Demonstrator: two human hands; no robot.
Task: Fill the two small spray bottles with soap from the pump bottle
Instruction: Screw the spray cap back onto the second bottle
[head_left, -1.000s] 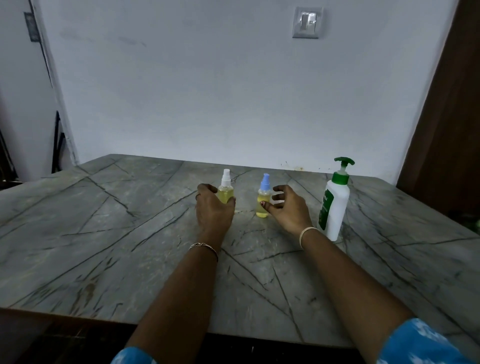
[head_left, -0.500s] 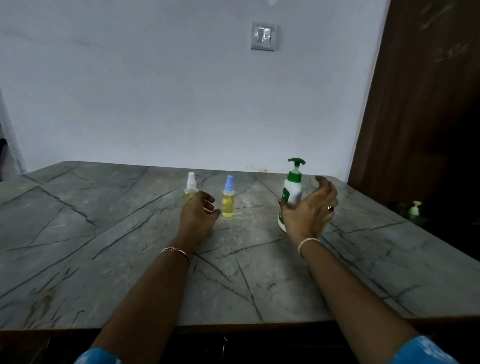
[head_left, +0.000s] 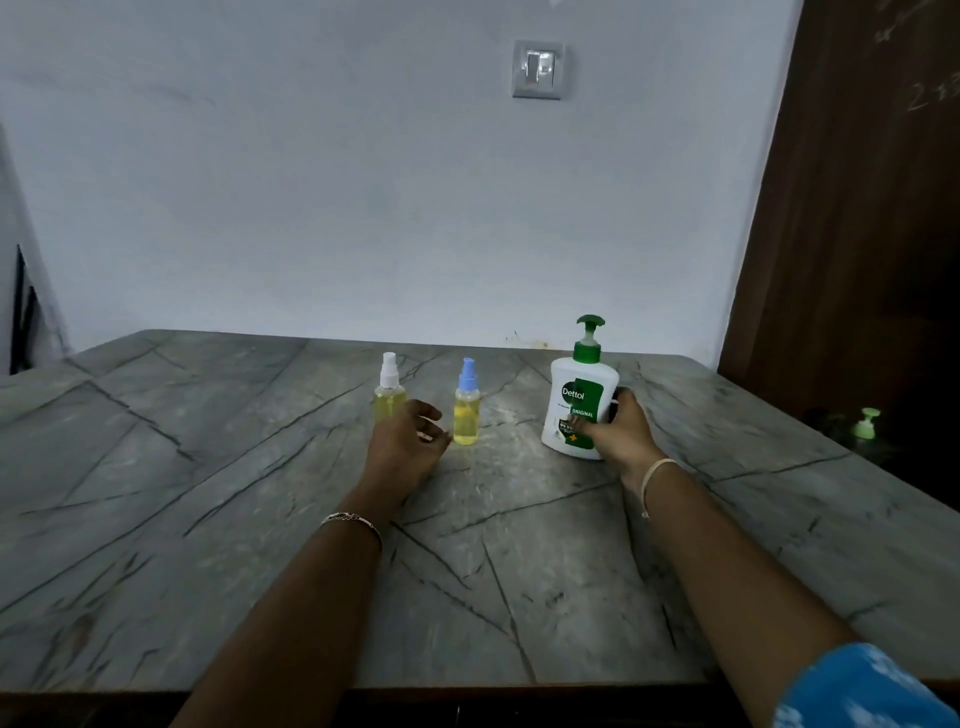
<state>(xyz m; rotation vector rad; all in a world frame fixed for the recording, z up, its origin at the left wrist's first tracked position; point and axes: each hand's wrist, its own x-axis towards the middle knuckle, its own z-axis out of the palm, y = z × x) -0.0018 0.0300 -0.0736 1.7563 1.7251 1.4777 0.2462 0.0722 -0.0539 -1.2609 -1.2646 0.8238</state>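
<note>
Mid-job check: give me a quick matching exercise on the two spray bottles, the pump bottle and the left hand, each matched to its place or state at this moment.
Column one:
1. white-capped spray bottle
2. blue-capped spray bottle
3. pump bottle
4. left hand

Column two:
A. in the grip of the right hand
B. middle of the three bottles, not held
C. leftmost bottle, base partly hidden behind a hand
D. fingers loosely curled, holding nothing

Pairs: 1-C, 2-B, 3-A, 4-D.
</note>
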